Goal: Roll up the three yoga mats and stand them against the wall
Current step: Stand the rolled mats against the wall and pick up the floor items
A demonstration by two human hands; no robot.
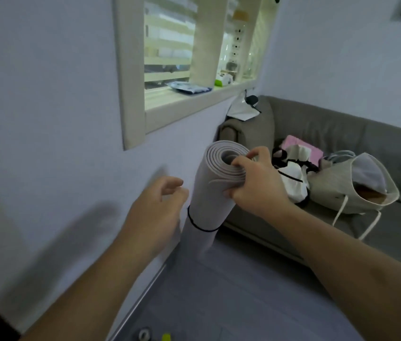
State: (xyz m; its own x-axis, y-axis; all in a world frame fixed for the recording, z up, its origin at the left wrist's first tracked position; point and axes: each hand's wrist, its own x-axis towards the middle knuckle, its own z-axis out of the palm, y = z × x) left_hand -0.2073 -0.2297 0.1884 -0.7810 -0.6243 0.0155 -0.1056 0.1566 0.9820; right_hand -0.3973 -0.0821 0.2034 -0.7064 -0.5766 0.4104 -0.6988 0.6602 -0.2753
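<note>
Fingers (240,163) of the right hand (256,183) pinch the top rim of the rolled pale-lilac foam yoga mat (215,183), upright by the pale wall (47,119), black elastic band (200,226) round it; left hand (156,211) hovers beside, loosely curled, holding nothing.

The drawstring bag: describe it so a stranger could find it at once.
Start at the grey sofa in the corner right of the window. On its seat, right of a pile of pink and white cloth, lies the drawstring bag. It is beige, open-mouthed, with white cords hanging over the seat edge.
</note>
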